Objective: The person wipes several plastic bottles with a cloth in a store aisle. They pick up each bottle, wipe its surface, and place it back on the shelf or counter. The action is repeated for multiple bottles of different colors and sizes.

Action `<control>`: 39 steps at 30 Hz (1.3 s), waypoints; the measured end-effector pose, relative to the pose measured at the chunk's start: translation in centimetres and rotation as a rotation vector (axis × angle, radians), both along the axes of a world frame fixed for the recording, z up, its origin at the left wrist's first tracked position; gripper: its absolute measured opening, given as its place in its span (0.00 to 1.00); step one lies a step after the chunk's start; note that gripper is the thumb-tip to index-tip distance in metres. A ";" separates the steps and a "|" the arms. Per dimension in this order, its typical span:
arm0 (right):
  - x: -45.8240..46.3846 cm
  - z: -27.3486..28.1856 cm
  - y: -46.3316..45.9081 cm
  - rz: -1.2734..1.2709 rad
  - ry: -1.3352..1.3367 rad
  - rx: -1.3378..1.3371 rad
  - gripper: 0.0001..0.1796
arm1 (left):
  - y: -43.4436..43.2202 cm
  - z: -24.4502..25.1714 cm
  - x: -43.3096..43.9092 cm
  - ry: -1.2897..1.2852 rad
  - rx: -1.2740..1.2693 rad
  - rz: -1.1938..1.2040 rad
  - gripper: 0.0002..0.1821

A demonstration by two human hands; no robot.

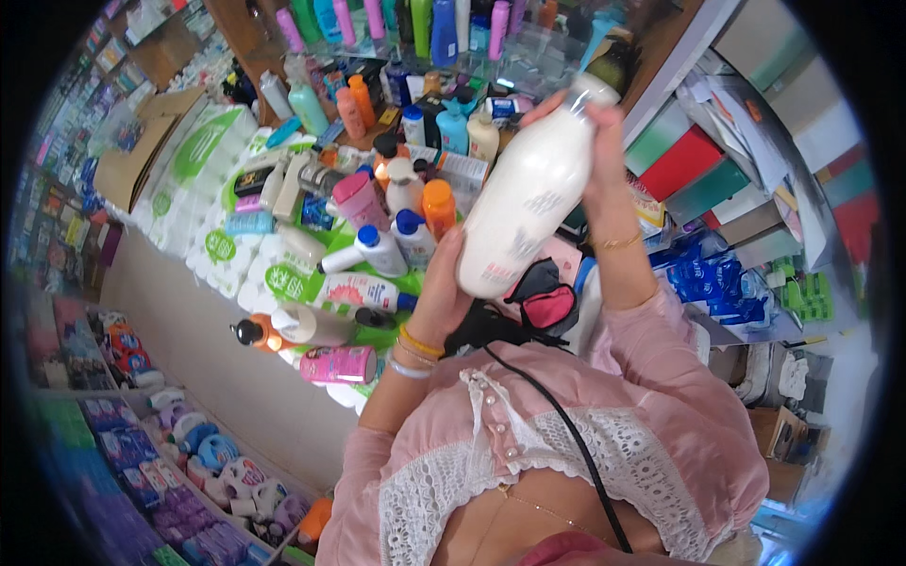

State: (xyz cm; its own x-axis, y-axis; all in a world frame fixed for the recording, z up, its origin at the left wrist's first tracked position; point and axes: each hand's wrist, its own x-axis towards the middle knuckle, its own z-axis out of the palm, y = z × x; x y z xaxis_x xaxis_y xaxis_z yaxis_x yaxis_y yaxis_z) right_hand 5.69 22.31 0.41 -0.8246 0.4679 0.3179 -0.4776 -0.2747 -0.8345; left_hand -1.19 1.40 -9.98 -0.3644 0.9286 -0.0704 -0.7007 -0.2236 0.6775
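A large white plastic bottle (527,191) is held tilted in front of my chest, its printed side towards me. My right hand (601,127) grips it near the neck, close to the white cap (594,88). Around the bottle's bottom end is my left hand (444,290). Past the left hand lie a white tube with a pink print (359,291), a white bottle with a blue cap (382,251) and an orange bottle (439,205). A black and pink pouch (548,304) lies below the bottle's base.
Green-and-white wrapped tissue packs (205,184) bear many bottles, including a pink one (338,364) near the edge. Behind them is a glass shelf (524,60) of bottles. Blue packets (715,279) lie at right; detergent bottles (219,453) line a low shelf at left.
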 end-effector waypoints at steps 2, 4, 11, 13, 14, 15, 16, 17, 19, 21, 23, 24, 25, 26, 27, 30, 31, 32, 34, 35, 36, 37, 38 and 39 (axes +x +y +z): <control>-0.3 -1.3 -2.0 -0.049 -0.116 0.108 0.16 | -0.3 -0.9 0.6 -0.229 -0.026 -0.002 0.28; 0.0 -2.6 -3.9 -0.078 -0.208 0.218 0.16 | -0.7 -2.2 0.8 -0.355 -0.051 0.016 0.28; 1.2 -4.1 -5.6 -0.026 -0.294 0.077 0.15 | -0.4 -4.9 0.2 -0.484 -0.156 0.045 0.23; 1.1 -3.7 -4.8 -0.073 -0.270 0.102 0.13 | -0.2 -5.1 0.4 -0.477 -0.118 0.027 0.24; 1.1 -3.5 -4.4 -0.095 -0.258 0.112 0.11 | -0.3 -5.2 0.5 -0.400 -0.144 0.007 0.26; 1.2 -3.3 -4.0 -0.124 -0.308 0.101 0.10 | -0.3 -5.3 0.7 -0.339 -0.147 -0.011 0.29; 1.3 -3.2 -3.5 -0.123 -0.305 0.078 0.10 | -0.5 -5.5 0.8 -0.327 -0.090 -0.058 0.33; 1.6 -3.1 -2.9 -0.071 -0.292 0.052 0.15 | -0.7 -5.7 0.9 -0.208 -0.120 -0.121 0.38; 2.0 -3.8 -1.7 0.062 -0.183 -0.054 0.29 | -1.2 -6.0 0.9 -0.064 -0.027 -0.289 0.48; 2.2 -6.1 -0.4 0.145 -0.179 0.029 0.38 | -1.4 -6.3 1.2 -0.145 -0.131 -0.431 0.55; 3.6 -9.9 1.4 0.135 -0.271 0.087 0.47 | -1.4 -6.4 1.4 -0.201 -0.070 -0.456 0.51; 5.3 -12.1 2.6 0.080 -0.378 0.112 0.51 | -1.4 -6.3 1.5 -0.193 -0.087 -0.409 0.54; 7.2 -14.7 3.9 0.046 -0.410 0.153 0.54 | -1.3 -6.3 1.4 -0.174 -0.084 -0.360 0.57; 8.7 -18.1 4.6 -0.087 -0.713 0.448 0.58 | -1.6 -6.2 0.8 -0.139 -0.106 -0.340 0.60; 10.3 -21.8 5.0 -0.220 -0.906 0.775 0.62 | -1.8 -6.1 0.1 -0.113 -0.105 -0.300 0.63; 16.0 -32.5 2.1 0.211 -1.639 0.930 0.70 | -2.5 -6.0 -1.9 -0.073 -0.048 -0.208 0.44; 17.8 -35.2 0.6 0.177 -1.655 0.779 0.68 | -2.9 -6.1 -2.5 -0.125 -0.064 -0.162 0.40; 18.5 -37.5 -0.7 0.086 -1.683 0.829 0.62 | -3.2 -6.1 -2.9 -0.105 -0.038 -0.153 0.49; 19.3 -40.0 -1.5 -0.050 -1.735 0.828 0.50 | -3.9 -6.1 -3.5 -0.071 0.020 -0.062 0.50; 19.2 -40.1 -1.3 -0.121 -1.710 0.787 0.44 | -4.3 -6.0 -3.7 -0.107 -0.189 -0.033 0.42; 18.5 -39.6 -0.7 -0.214 -1.679 0.766 0.38 | -4.9 -5.7 -3.7 -0.107 -0.227 0.019 0.43; 17.7 -38.4 0.3 -0.296 -1.586 0.709 0.33 | -5.4 -5.5 -3.6 -0.092 -0.199 0.075 0.43; 16.7 -36.7 1.7 -0.396 -1.487 0.672 0.27 | -6.0 -5.2 -3.6 -0.071 -0.172 0.125 0.44; 15.5 -34.6 3.2 -0.484 -1.417 0.630 0.22 | -6.5 -4.9 -3.6 -0.058 -0.163 0.158 0.45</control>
